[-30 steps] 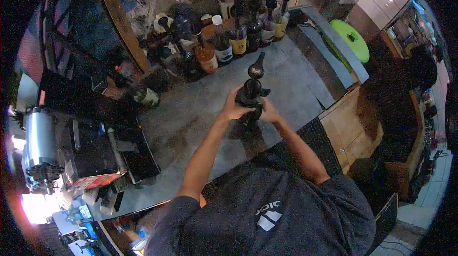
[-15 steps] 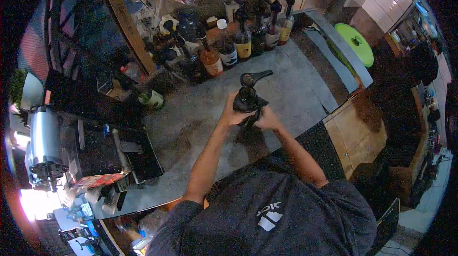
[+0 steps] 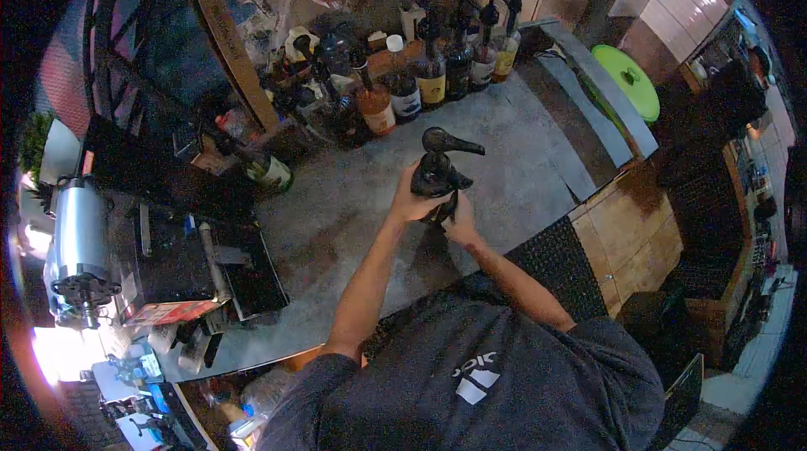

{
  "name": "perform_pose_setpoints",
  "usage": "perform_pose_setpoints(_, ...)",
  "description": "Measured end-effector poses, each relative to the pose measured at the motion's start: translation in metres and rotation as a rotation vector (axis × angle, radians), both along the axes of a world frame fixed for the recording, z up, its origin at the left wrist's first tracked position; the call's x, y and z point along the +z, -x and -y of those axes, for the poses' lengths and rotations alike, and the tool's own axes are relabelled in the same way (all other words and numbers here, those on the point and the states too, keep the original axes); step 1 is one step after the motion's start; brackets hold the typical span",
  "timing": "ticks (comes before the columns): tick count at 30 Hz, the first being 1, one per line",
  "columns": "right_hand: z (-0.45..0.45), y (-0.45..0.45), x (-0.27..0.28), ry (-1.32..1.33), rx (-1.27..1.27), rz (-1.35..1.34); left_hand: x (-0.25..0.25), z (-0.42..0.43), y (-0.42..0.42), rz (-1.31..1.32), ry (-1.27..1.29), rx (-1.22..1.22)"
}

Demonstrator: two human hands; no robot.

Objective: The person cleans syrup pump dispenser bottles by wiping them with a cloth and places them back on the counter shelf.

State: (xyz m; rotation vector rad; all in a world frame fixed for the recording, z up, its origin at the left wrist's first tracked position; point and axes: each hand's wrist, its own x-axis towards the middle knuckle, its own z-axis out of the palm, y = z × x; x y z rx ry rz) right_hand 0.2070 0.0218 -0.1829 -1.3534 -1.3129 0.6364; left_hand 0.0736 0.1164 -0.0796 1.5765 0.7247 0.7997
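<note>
A dark bottle [image 3: 436, 174] with a black pump top [image 3: 452, 143] is held upright over the grey counter [image 3: 336, 224], its spout pointing right. My left hand [image 3: 411, 199] is wrapped round the bottle's upper part, with a dark cloth-like piece around it. Lower down on the right side, my right hand [image 3: 460, 221] is closed against the bottle or the dark piece; the fingers are partly hidden. Beyond it, a row of bottles includes an orange one [image 3: 376, 109], a white-capped one [image 3: 405, 98] and a yellow-labelled one [image 3: 432, 85].
A green lid [image 3: 629, 85] lies at the back right beside a raised grey board [image 3: 601, 89]. At the left are a silver cylinder [image 3: 80, 228] and dark equipment [image 3: 172, 262]. A green bottle [image 3: 273, 174] lies near the counter's left back edge.
The pump spout has swung from pointing away to pointing right. My right hand has shifted a little on the bottle's lower side, while my left hand keeps hold of it.
</note>
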Motion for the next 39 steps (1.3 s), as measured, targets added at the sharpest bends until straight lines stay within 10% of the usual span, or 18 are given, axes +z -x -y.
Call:
perform_pose_setpoints(3, 0.0, -0.012, 0.055, 0.142, 0.199, -0.174, -0.062, -0.021, -0.002, -0.12, -0.109, -0.07)
perform_pose_setpoints(6, -0.014, -0.033, 0.104, 0.221, 0.402, -0.11, -0.016, -0.009, 0.004, -0.202, -0.055, -0.056)
perform_pose_setpoints(10, -0.029, -0.056, 0.042, 0.245, 0.521, 0.121, 0.021, 0.0, 0.002, 0.101, -0.074, -0.142)
perform_pose_setpoints(20, 0.006, 0.003, 0.032, 0.182, 0.001, 0.037, 0.016, 0.015, -0.012, -0.06, 0.004, 0.044)
perform_pose_setpoints(22, 0.008, 0.012, 0.046, -0.212, -0.092, -0.124, 0.03, 0.02, -0.012, -0.013, 0.01, 0.155)
perform_pose_setpoints(26, 0.009, -0.011, 0.053, 0.028, -0.039, 0.134, 0.041, 0.015, -0.016, 0.049, 0.115, -0.015)
perform_pose_setpoints(30, -0.001, -0.016, -0.037, 0.098, 0.096, -0.102, 0.079, 0.024, -0.019, -0.028, -0.03, 0.033)
perform_pose_setpoints(34, 0.008, 0.011, -0.007, 0.05, -0.07, -0.444, 0.061, 0.038, -0.026, 0.084, -0.094, 0.142)
perform_pose_setpoints(36, 0.014, 0.005, -0.041, 0.017, -0.075, -0.272, 0.002, 0.03, -0.031, 0.029, -0.171, 0.338)
perform_pose_setpoints(39, 0.014, -0.019, 0.019, 0.098, 0.048, 0.013, 0.063, 0.025, -0.016, -0.086, 0.047, 0.031)
